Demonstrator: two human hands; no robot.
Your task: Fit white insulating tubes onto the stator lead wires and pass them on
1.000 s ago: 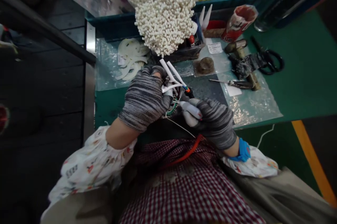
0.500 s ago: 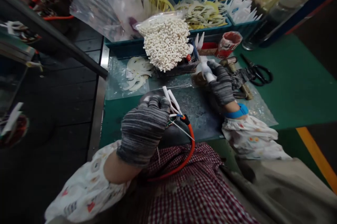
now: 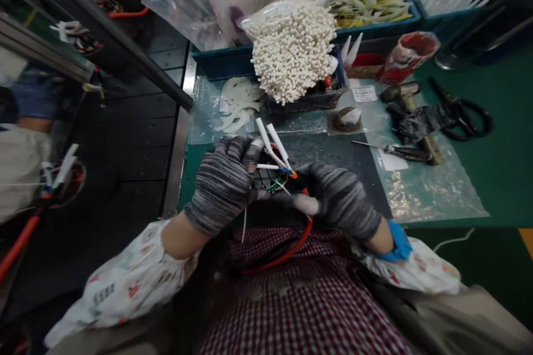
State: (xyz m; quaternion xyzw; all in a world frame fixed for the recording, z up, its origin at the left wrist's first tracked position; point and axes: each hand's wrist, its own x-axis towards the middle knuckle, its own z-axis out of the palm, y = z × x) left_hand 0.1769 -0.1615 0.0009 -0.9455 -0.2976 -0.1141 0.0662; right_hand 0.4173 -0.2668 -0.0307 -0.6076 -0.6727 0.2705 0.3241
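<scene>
My left hand [image 3: 222, 185], in a grey striped glove, is closed on the left side of a round wire-wound part [image 3: 272, 185]. From this part rise white-sleeved wires [image 3: 270, 141], with blue and green ones lower down. An orange cable [image 3: 303, 238] leaves it on the right and curves down over the checked apron. My right hand [image 3: 343, 199], gloved alike and slightly blurred, has its white-tipped thumb across the cable near the part, fingers curled behind. A thin white string [image 3: 244, 224] hangs below my left hand.
A bag of small white pieces [image 3: 291, 49] lies on a bin in front. Right of it are a small brown dish [image 3: 339, 124], a screwdriver [image 3: 400, 151], a hammer [image 3: 416, 116], scissors [image 3: 468, 116] and a red cup [image 3: 410, 58]. A co-worker's gloved hand [image 3: 33, 94] shows at left.
My right hand has come from beside the small brown dish back to the cable at the wound part. My left hand keeps its hold. The view has shifted, so the bench items appear farther right.
</scene>
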